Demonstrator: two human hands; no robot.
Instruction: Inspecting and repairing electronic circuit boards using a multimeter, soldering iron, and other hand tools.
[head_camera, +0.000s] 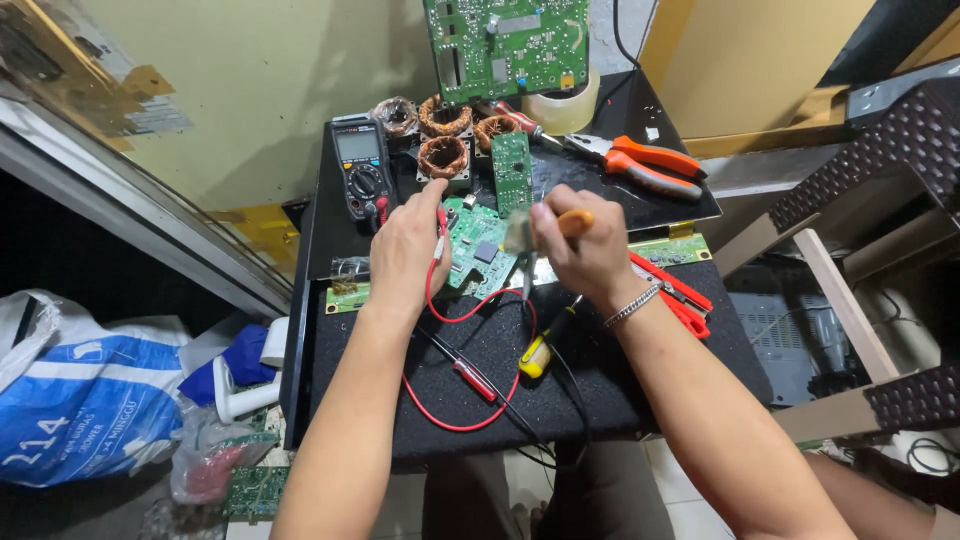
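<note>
Black foam matting (600, 380) covers a low bench that stands against a pale yellow wall, and everything below is placed from the small green circuit board (478, 245) lying at the mat's far edge. Left hand (405, 255) rests just left of this board, fingers pinched together on a red probe (441, 222) whose tip touches the board's near-left corner. Right hand (580, 255) hovers just right of the board, closed around an orange-handled tool (574, 220); what the tool's tip meets is blurred. Red lead wire (455, 330) loops toward the person from the board across the mat, beside one black probe (480, 380) and one yellow-handled screwdriver (540, 352). Behind and left of the board stands one black multimeter (362, 170). Directly behind it sit four copper coils (443, 155), one narrow upright green board (511, 172), and one large green board (505, 45) leaning up. Behind and right lie one roll of clear tape (565, 110) and one pair of orange-handled pliers (640, 165). Right of the board, red-handled cutters (680, 300) lie by the wrist. Far to the left and lower, on the floor, slumps a blue and white plastic sack (75, 410) with white printing
</note>
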